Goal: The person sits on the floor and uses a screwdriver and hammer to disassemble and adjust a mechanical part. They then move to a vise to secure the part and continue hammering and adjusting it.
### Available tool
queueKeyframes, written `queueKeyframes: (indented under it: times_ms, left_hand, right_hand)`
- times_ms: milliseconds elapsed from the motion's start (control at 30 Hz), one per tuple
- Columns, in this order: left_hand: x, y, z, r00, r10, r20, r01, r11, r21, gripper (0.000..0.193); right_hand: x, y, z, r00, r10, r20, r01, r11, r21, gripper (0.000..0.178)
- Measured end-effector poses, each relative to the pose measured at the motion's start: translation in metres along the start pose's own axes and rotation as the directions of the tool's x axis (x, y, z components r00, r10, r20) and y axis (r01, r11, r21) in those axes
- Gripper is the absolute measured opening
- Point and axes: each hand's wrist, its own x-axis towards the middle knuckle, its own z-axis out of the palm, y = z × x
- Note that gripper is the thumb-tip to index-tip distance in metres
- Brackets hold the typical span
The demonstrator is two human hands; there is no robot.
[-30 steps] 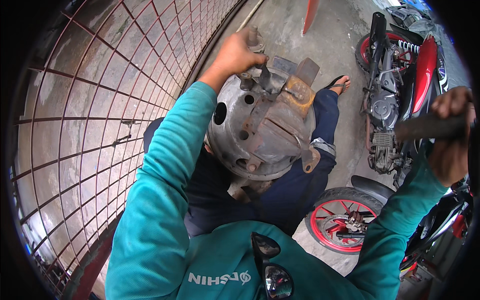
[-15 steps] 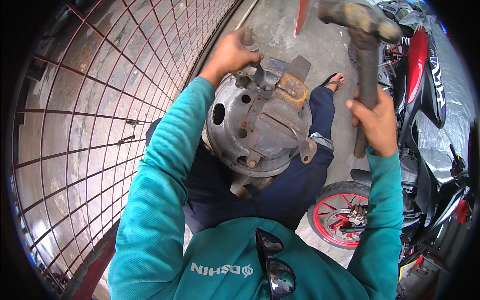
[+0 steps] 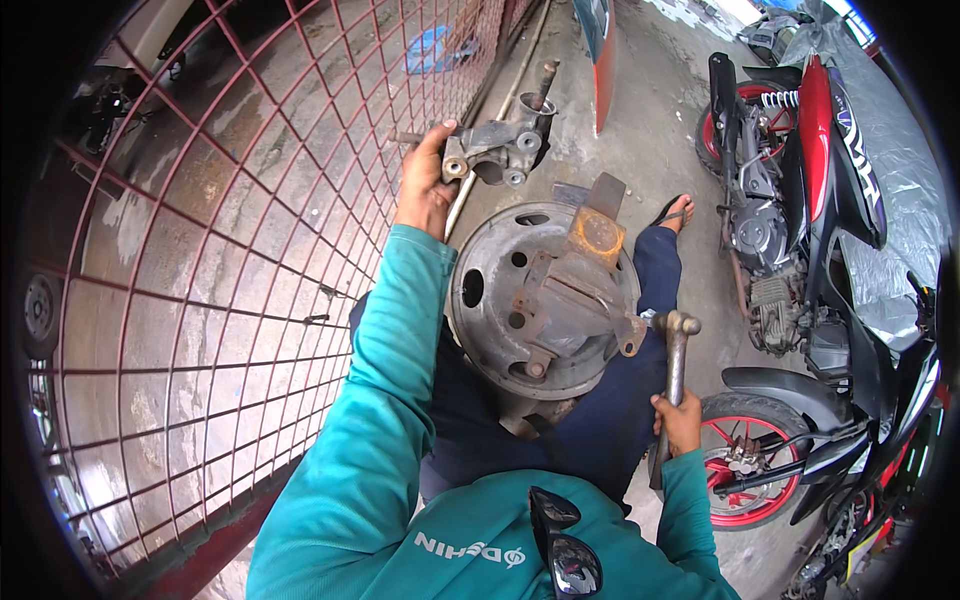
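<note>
Lifted off to the far left, a greasy cast metal part [image 3: 498, 148] with bolt holes and a rod sticking out is gripped in my left hand [image 3: 428, 182]. My right hand [image 3: 682, 424] wraps round the handle of a hammer [image 3: 676, 368], held low at the right with its head up, near my right knee. Between my legs lies a grey wheel rim [image 3: 490, 345], flat side up. On it rests a rusty metal block assembly [image 3: 570, 290] with a yellowish-brown piece at its far end. The hammer head is close to the block's near right lug.
A red wire-mesh fence [image 3: 240, 250] runs along my left. To the right stand a red-and-black motorcycle [image 3: 820, 150] and a front wheel with a red rim [image 3: 760, 460]. A red-edged panel [image 3: 600, 70] is upright ahead, beside a thin pipe [image 3: 525, 70].
The hammer came down from raised at the upper right to low beside my knee. My left hand lifted the cast part off the wheel rim's far left side and tilted it.
</note>
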Motion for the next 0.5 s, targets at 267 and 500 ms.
queueKeyframes:
  times_ms: [267, 500]
  left_hand:
    - [-0.049, -0.012, 0.019, 0.999, -0.032, 0.017, 0.036, 0.953, -0.3, 0.021]
    - [-0.065, 0.0, 0.025, 0.998, 0.001, 0.06, 0.016, 0.958, -0.287, 0.021]
  right_hand:
    - [-0.011, 0.044, 0.007, 0.997, -0.05, 0.064, 0.065, 0.961, -0.268, 0.028]
    - [-0.006, 0.041, 0.002, 0.988, 0.072, 0.138, -0.04, 0.974, -0.222, 0.028]
